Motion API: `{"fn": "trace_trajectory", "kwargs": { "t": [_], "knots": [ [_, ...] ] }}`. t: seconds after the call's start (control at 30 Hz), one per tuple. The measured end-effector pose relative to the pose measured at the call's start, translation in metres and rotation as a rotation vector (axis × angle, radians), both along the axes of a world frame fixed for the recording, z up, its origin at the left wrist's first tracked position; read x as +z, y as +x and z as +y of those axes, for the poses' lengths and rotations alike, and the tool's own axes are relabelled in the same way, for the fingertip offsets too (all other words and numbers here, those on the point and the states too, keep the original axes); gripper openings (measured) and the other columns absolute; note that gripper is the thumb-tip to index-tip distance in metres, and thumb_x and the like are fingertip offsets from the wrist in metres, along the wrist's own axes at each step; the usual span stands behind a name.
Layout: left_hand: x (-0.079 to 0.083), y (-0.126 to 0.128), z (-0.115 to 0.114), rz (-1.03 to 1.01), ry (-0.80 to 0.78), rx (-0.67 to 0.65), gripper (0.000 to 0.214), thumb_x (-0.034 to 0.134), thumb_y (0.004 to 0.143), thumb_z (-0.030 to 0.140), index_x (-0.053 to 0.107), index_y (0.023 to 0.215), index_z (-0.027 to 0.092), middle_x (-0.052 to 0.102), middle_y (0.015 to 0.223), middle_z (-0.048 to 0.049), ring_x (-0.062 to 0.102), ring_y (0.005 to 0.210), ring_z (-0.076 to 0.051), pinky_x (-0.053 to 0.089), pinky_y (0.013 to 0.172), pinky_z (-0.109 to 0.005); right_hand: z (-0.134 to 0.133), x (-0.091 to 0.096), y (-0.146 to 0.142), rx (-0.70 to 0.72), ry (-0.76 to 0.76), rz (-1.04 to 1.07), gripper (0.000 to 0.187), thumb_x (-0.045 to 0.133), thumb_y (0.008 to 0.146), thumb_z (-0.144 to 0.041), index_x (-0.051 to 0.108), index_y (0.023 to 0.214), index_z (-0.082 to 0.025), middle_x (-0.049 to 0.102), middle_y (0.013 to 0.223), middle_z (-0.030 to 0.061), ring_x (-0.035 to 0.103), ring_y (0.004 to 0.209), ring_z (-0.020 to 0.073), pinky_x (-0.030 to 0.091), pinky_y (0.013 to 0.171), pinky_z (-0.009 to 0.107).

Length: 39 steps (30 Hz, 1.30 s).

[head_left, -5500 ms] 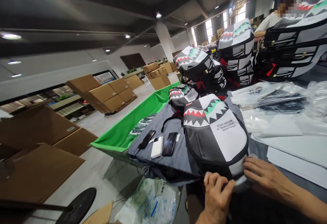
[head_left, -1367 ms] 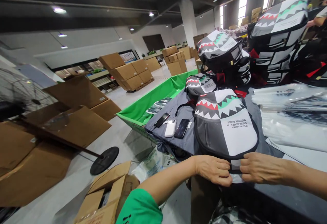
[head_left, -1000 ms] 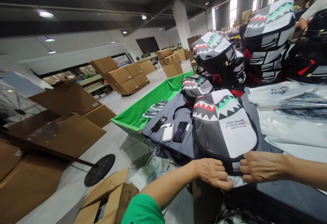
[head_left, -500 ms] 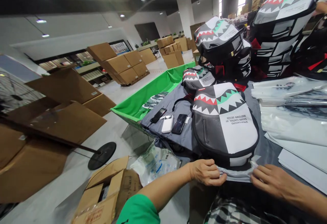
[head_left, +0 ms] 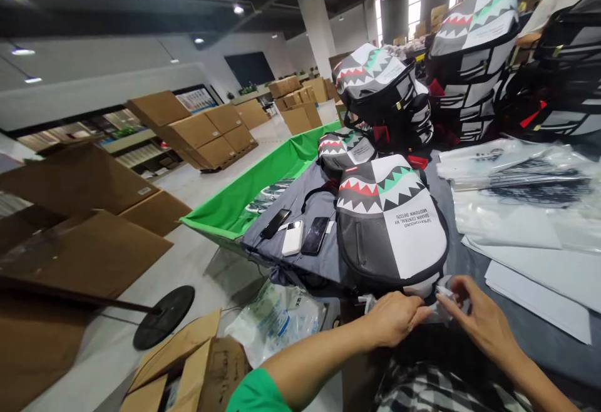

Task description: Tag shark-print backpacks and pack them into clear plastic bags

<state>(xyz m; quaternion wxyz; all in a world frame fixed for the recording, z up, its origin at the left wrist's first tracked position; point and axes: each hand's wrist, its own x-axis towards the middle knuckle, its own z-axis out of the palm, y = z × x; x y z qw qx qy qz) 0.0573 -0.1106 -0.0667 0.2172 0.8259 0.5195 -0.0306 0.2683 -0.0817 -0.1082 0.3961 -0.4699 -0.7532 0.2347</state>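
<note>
Big warehouse floor, stacked cardboard cartons (head_left: 206,130) on a pallet in the back, green-lined bin (head_left: 235,202) just beside the dark work table (head_left: 526,343). Stacks of shark-mouth backpacks (head_left: 462,80) stand at the table's far end; clear plastic bags (head_left: 530,180) lie to the right. Grey-and-white shark-mouth backpack (head_left: 392,224) lies flat on the table's near side, beside a grey cloth (head_left: 282,236) holding two phones (head_left: 315,235) and a white power bank (head_left: 293,238). Pale fabric strip (head_left: 444,299) sits at the backpack's lower edge. Left hand (head_left: 394,319), fingers pressed together, is at the strip's left end; right hand (head_left: 479,318) pinches it between thumb and fingers.
</note>
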Motion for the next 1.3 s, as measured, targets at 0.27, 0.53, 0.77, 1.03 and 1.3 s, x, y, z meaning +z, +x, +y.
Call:
{"fn": "trace_trajectory", "kwargs": {
  "t": [0.27, 0.53, 0.77, 1.03, 1.3],
  "knots": [
    [0.006, 0.001, 0.003, -0.191, -0.239, 0.091, 0.034, 0.049, 0.104, 0.045, 0.071, 0.093, 0.021, 0.077, 0.086, -0.0005, 0.072, 0.081, -0.019, 0.044, 0.063, -0.023, -0.006, -0.02, -0.02, -0.23, -0.278, 0.463, 0.049, 0.055, 0.089, -0.069, 0.054, 0.071, -0.023, 0.052, 0.062, -0.0034, 0.048, 0.056, 0.0141, 0.045, 0.053, 0.025],
    [-0.004, 0.022, 0.015, -0.121, -0.018, 0.131, 0.029, 0.067, 0.095, 0.047, 0.072, 0.085, 0.021, 0.067, 0.067, 0.0037, 0.062, 0.065, -0.012, 0.03, 0.055, -0.024, 0.033, -0.048, -0.028, -0.296, -0.291, 0.555, 0.053, 0.046, 0.09, -0.075, 0.051, 0.077, -0.024, 0.048, 0.059, -0.0049, 0.045, 0.05, 0.015, 0.041, 0.046, 0.027],
    [-0.034, 0.026, 0.02, 0.009, 0.26, -0.012, 0.027, 0.063, 0.097, 0.046, 0.071, 0.101, 0.02, 0.074, 0.076, 0.0002, 0.067, 0.065, -0.016, 0.033, 0.051, -0.025, 0.045, 0.001, 0.023, 0.371, 0.664, -0.224, 0.018, 0.051, 0.102, -0.027, 0.061, 0.115, -0.022, 0.071, 0.095, 0.0048, 0.066, 0.085, 0.0183, 0.052, 0.087, 0.035],
    [-0.08, -0.069, 0.001, -0.021, 1.094, -0.293, 0.023, 0.05, 0.101, 0.012, 0.066, 0.115, 0.021, 0.074, 0.09, -0.0027, 0.066, 0.077, -0.012, 0.051, 0.073, -0.024, 0.053, 0.008, 0.0, 0.491, 0.96, -0.475, 0.028, 0.037, 0.097, -0.007, 0.058, 0.082, -0.021, 0.056, 0.065, -0.0014, 0.047, 0.06, 0.0163, 0.048, 0.076, 0.034],
    [-0.026, -0.018, -0.014, -0.405, 0.679, -0.091, 0.06, 0.038, 0.104, 0.059, 0.053, 0.135, 0.011, 0.068, 0.124, -0.0181, 0.064, 0.116, -0.024, 0.053, 0.101, -0.038, 0.054, 0.012, 0.007, 0.47, 1.122, -0.402, 0.024, 0.044, 0.098, -0.006, 0.063, 0.103, -0.02, 0.068, 0.074, -0.0002, 0.058, 0.066, 0.0162, 0.053, 0.083, 0.036]
  ]
}}
